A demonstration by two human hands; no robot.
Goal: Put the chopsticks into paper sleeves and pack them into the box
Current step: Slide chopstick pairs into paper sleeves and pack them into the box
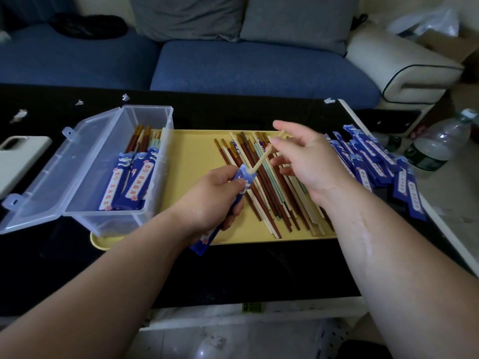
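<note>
Tabletop (259, 268); chopstick (262, 161) apparently between right fingers (283, 144)

The tray (197, 156) reads as smooth yellow plastic, matt, with no shine. On it, the chopsticks (269, 195) show a soft sheen in brown, cream and pale green; wood or plastic, hard to tell. Over the tray's near half, one sleeve (243, 178) is thin blue printed paper, lightly creased, and the cream chopstick (261, 161) at its mouth looks smooth. At the tray's left end, the box (108, 222) is clear, slightly frosted plastic, and so is its lid (51, 172). Right of the tray, more sleeves (375, 161) show the same faintly glossy paper. Under the tray, the table (233, 270) is glossy black. Beyond the tray, the sofa (259, 68) is matt blue woven cloth.
</note>
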